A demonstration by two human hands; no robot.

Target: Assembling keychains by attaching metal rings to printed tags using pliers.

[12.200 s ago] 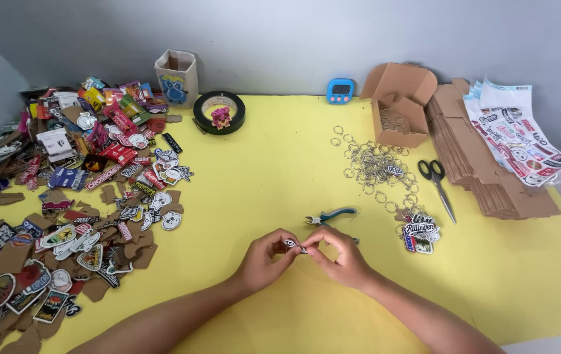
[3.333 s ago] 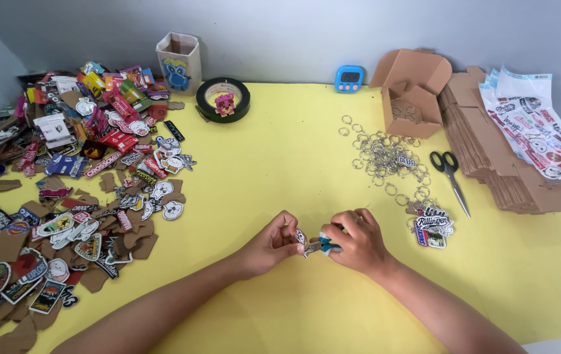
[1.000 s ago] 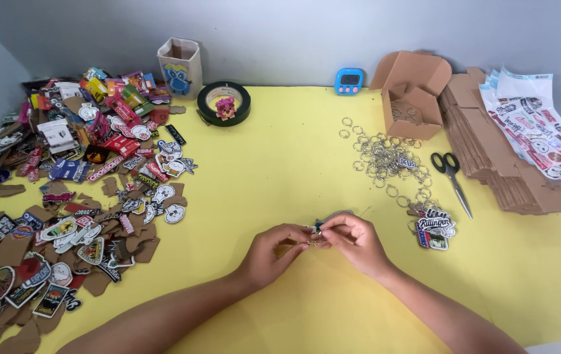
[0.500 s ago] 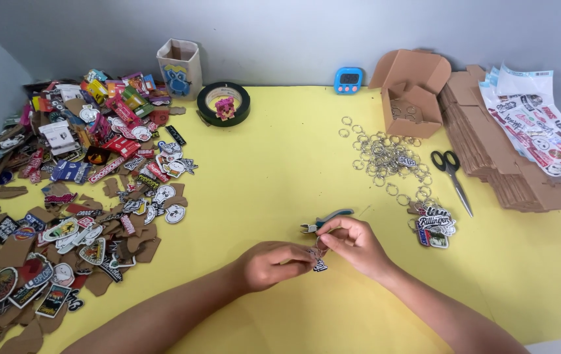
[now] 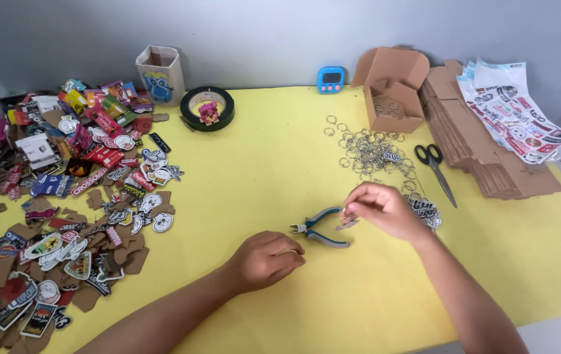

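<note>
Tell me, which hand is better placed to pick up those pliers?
Probably the right hand: its fingertips, pinching a small metal piece, hover beside the handles of the pliers. The left hand rests curled on the table, below the tip and apart from it.

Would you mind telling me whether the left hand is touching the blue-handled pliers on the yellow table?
Apart. The head view shows the left hand curled on the yellow table, with a strip of bare yellow between its knuckles and the pliers.
</note>
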